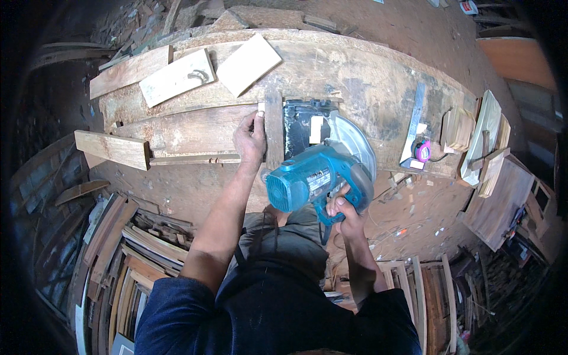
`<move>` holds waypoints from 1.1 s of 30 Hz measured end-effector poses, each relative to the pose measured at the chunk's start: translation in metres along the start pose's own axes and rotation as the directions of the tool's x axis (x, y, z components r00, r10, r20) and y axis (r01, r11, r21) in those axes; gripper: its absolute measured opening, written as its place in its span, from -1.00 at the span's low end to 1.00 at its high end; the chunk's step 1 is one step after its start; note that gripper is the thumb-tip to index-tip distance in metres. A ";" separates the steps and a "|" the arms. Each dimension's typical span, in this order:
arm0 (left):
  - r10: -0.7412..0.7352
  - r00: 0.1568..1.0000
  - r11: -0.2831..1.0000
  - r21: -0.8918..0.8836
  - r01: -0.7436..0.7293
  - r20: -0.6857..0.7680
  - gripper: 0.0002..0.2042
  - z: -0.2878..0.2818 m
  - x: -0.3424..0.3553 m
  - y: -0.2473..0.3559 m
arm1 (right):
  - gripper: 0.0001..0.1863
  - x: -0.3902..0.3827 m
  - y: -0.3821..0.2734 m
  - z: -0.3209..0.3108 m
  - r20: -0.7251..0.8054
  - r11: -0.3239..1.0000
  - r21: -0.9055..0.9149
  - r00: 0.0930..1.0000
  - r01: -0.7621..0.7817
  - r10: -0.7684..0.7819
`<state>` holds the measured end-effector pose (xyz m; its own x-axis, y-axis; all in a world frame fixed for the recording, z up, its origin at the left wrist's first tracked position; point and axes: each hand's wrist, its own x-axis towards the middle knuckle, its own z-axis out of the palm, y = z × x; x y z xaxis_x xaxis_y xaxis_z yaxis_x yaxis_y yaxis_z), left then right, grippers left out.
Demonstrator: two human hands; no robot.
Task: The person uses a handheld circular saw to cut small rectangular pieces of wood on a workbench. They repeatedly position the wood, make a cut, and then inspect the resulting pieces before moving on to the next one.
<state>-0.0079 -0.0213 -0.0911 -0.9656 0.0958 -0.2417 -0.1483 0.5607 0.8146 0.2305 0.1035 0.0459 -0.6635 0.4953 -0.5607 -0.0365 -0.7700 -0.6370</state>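
My right hand [346, 212] is wrapped round the rear handle of a teal circular saw [310, 177]. The saw's black base plate [297, 127] lies on the workbench [384, 89], along the right side of a short wooden strip [274, 133]. Closed at the strip's left edge is my left hand [250, 141], its thumb and finger pointing away from me and gripping there. A small pale piece [261, 107] shows at those fingertips; its kind is unclear. The saw's silver blade guard [358, 142] faces right, and the blade itself is hidden.
Two pale boards [249, 64] and a longer plank [133, 71] lie at the far left. A board [112, 149] juts over the left end. On the right are a metal ruler [415, 115], a pink tape measure [422, 150] and stacked wood blocks [457, 129]. Timber [109, 231] is piled near me.
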 end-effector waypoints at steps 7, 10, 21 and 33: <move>0.052 0.999 0.998 0.037 -0.051 -0.014 -0.74 -0.002 0.000 0.009 | -0.76 0.006 -0.002 0.002 0.001 1.000 0.001 1.000 0.019 -0.019; 0.077 0.997 0.997 0.027 -0.077 -0.016 -0.75 -0.003 0.000 0.011 | -0.74 0.010 -0.002 0.001 0.015 1.000 -0.010 1.000 0.022 -0.022; 0.056 0.998 0.997 0.050 -0.056 0.002 -0.76 -0.005 0.001 0.016 | -0.77 0.021 -0.011 0.020 -0.054 0.999 -0.045 0.998 0.025 -0.027; -0.017 1.000 0.999 0.033 0.016 0.018 -0.77 -0.003 0.000 0.013 | -0.76 0.031 -0.011 0.016 -0.029 0.999 -0.004 0.999 0.040 -0.040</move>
<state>-0.0110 -0.0164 -0.0789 -0.9590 0.1008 -0.2649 -0.1570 0.5893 0.7925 0.1984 0.1212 0.0444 -0.6400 0.5368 -0.5498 -0.0595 -0.7480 -0.6610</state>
